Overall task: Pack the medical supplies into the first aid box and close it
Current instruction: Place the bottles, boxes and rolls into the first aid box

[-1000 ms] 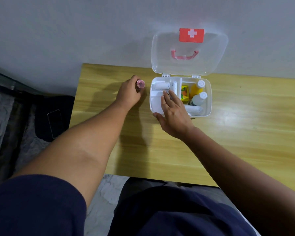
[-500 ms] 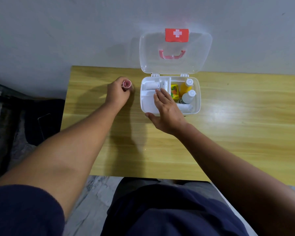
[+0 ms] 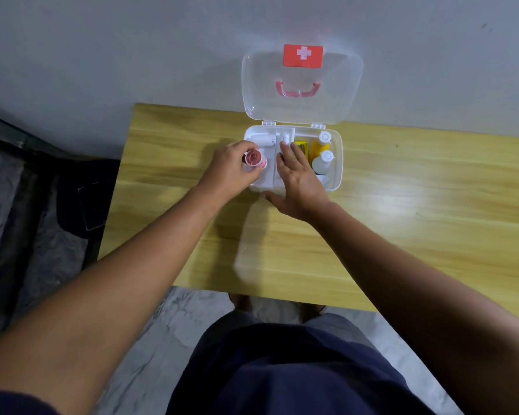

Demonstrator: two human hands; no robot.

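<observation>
Over the first aid box (image 3: 336, 172), left hand (image 3: 231, 169) pinches a pink-ended roll (image 3: 254, 159), half-hidden; right hand (image 3: 300, 181) spread flat.

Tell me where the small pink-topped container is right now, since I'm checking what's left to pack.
In the head view, the pink-topped container is held in the left hand over the left compartment of the first aid box, left of the right hand.

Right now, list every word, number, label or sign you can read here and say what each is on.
White cross on a red label: on the open clear lid of the first aid box; a sign, no letters.
Yellow packet in the box: print too blurred to read.
Small pink-ended roll in the left hand: markings too blurred to read.
No readable words or numbers anywhere.
</observation>
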